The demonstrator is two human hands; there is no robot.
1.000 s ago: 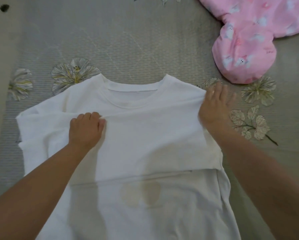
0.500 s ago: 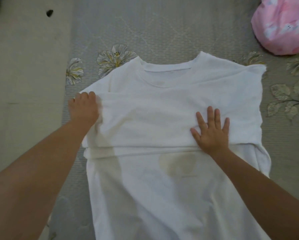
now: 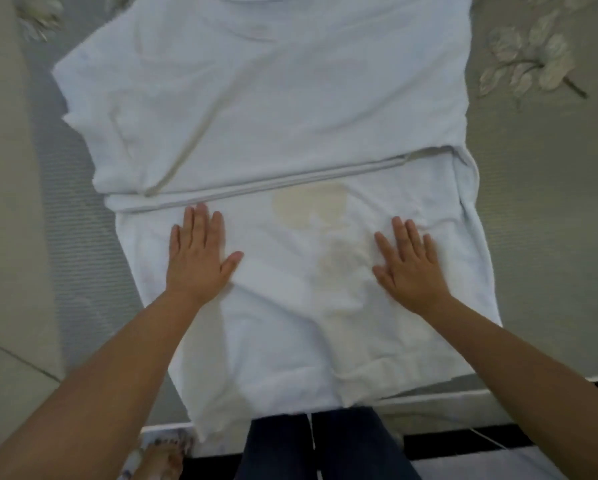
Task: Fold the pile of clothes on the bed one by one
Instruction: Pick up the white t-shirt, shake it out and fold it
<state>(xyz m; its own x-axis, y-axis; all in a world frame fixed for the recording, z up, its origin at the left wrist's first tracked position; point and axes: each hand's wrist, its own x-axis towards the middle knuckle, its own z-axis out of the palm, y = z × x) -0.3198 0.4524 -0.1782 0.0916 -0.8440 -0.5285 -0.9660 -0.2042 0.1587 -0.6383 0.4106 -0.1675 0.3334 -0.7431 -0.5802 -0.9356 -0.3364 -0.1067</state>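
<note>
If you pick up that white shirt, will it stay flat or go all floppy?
Probably floppy: the shirt already wrinkles between the flat left hand and right hand. Its hem droops over the bed edge, so it would likely sag and unfold.

One white shirt (image 3: 273, 98), two hands, left (image 3: 198, 256), right (image 3: 410, 268), one bed (image 3: 532, 202)

Home bedroom: leaf-patterned bed cover (image 3: 532, 140), tiled floor (image 3: 10, 375).

You have one view only, worn on your head, looking steeply down and forward over the bed (image 3: 532, 202) from close above, its near edge just before your legs (image 3: 325, 445).
</note>
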